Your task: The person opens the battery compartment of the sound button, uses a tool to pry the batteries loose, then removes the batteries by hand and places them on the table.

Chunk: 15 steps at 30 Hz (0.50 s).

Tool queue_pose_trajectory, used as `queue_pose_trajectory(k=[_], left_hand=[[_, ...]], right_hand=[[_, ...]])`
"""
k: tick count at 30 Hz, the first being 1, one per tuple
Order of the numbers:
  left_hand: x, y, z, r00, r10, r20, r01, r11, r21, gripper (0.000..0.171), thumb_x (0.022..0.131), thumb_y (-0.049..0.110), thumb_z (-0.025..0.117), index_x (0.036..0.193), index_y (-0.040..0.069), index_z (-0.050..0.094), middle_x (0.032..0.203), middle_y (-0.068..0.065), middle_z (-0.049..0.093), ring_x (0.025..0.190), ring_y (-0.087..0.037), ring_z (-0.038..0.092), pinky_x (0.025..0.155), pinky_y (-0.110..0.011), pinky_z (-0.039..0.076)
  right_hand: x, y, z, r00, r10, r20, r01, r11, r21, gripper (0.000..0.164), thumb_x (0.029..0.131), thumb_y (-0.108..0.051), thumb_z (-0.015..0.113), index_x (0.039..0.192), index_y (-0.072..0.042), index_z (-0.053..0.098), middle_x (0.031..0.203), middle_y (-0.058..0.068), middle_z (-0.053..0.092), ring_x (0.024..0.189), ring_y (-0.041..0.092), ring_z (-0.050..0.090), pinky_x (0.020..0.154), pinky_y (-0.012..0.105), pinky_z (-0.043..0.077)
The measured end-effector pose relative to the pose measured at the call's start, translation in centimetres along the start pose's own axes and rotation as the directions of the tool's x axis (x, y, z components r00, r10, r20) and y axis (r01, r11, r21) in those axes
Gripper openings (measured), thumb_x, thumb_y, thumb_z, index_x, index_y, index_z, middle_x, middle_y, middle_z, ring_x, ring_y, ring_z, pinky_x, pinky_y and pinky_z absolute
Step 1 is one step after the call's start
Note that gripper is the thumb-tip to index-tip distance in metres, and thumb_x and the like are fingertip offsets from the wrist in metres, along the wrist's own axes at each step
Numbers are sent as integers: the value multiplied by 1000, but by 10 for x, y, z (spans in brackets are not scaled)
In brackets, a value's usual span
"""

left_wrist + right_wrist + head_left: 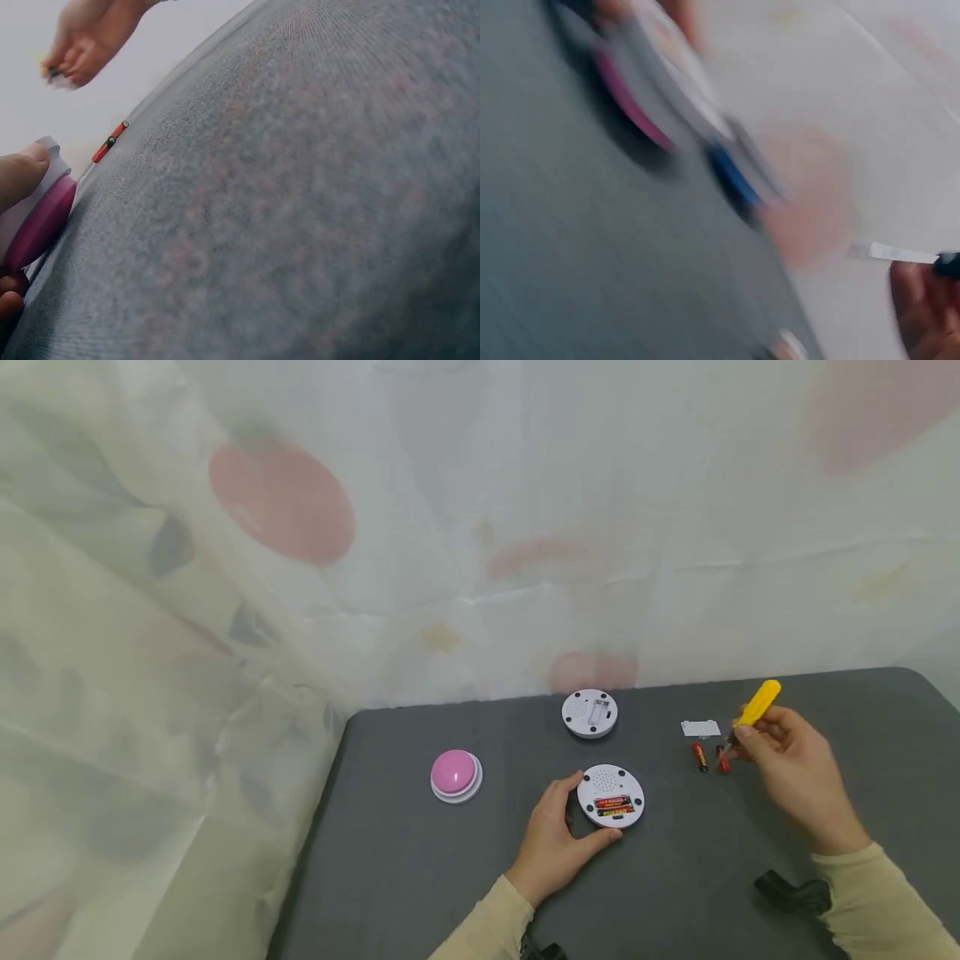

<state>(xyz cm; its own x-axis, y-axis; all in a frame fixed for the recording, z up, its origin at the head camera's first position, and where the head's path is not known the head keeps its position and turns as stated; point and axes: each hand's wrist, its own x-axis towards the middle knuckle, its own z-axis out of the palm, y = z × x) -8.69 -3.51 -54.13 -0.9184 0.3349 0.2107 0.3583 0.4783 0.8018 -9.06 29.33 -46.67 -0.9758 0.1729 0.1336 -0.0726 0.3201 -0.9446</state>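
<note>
My left hand grips a round push button by its rim, thumb on the near side and fingers on the far side. It lies upside down, its white base up and two red-and-black batteries in the uncovered compartment. Its pink dome faces down in the left wrist view. Over at the right, my right hand holds a yellow-handled screwdriver; its metal shaft shows in the blurred right wrist view. Below that hand's fingertips lie two loose batteries, one left and one right.
Another upturned white button, blue underneath in the right wrist view, sits farther back, its battery compartment uncovered. A pink-domed button stands upright at the left. A white battery cover lies behind the loose batteries. Patterned cloth hangs behind the grey table.
</note>
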Motion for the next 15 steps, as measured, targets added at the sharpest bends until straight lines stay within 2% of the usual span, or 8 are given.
queue_pose_trajectory(k=[2,4,5,9,15], left_hand=[[1,0,1,1000,11,-3,-11,1000,3,88,87,42,95,158,13,53,130,6,62,100,-7,57,89,-24,51],[2,-1,3,1000,21,-9,-21,1000,4,87,87,41,95,157,13,52,130,6,62,95,-7,55,84,-21,49],[2,-1,4,1000,25,-12,-25,1000,2,87,87,40,95,157,13,52,131,5,62,94,-7,55,83,-20,49],[4,-1,6,999,30,-17,-30,1000,-1,86,87,39,95,157,14,52,135,4,62,95,-6,55,83,-19,49],[7,0,7,1000,21,-6,-21,1000,-10,86,88,39,95,157,13,51,137,3,62,98,-6,56,83,-19,50]], right_hand=[[-8,-4,25,997,-71,16,66,977,204,30,110,-1,62,139,-1,51,116,-4,68,97,8,73,81,24,62],[-16,-6,47,991,-130,20,115,929,353,32,107,7,62,134,-5,51,117,5,67,100,14,74,82,30,64],[-19,-6,56,988,-156,17,137,907,400,34,106,10,61,135,-3,50,118,10,66,102,17,74,82,33,64],[-29,-2,77,971,-239,-17,225,887,404,37,103,19,57,136,5,48,116,22,59,103,23,72,81,36,64],[-36,5,92,943,-331,-40,329,903,276,41,97,27,57,134,13,48,115,27,57,103,21,73,80,33,64]])
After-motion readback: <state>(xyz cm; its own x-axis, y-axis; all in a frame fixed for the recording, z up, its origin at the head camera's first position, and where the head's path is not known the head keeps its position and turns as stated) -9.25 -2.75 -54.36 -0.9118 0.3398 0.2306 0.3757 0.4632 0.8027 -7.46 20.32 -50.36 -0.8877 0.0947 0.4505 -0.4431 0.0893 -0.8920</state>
